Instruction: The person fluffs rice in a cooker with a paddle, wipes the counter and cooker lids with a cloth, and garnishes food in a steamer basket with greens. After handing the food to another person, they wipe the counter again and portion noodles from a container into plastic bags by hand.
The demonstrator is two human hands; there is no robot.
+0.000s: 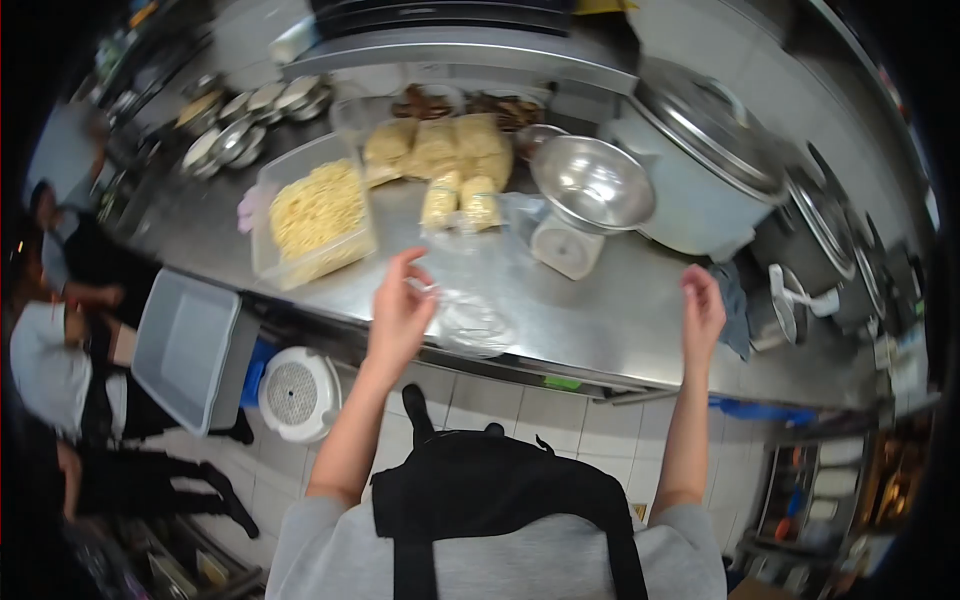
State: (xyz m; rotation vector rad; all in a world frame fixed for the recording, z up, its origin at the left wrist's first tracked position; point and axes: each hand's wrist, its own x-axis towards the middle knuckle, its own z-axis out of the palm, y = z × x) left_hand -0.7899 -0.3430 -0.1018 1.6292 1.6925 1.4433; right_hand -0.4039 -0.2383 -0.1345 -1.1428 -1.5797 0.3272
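Note:
On the steel counter [620, 310], a clear plastic bag [474, 322] lies near the front edge. My left hand [403, 305] is at the bag's left side, its fingers curled and touching or nearly touching the plastic. Well to the right, my right hand [702, 305] is raised over the counter's front part; its fingers look bent together and what they hold, if anything, is too small to name. A clear tub [370, 215] of yellow noodle-like strips [318, 208] stands at the left. Filled bags [435, 150] lie behind, and a steel bowl [592, 182] rests on a scale [567, 248].
A large lidded pot [680, 180] stands at the back right, with a blue-grey cloth [732, 310] before it. Steel bowls [236, 142] are at the back left. Several people stand at the left by a grey bin [190, 345]. A white stool [300, 393] is below the counter.

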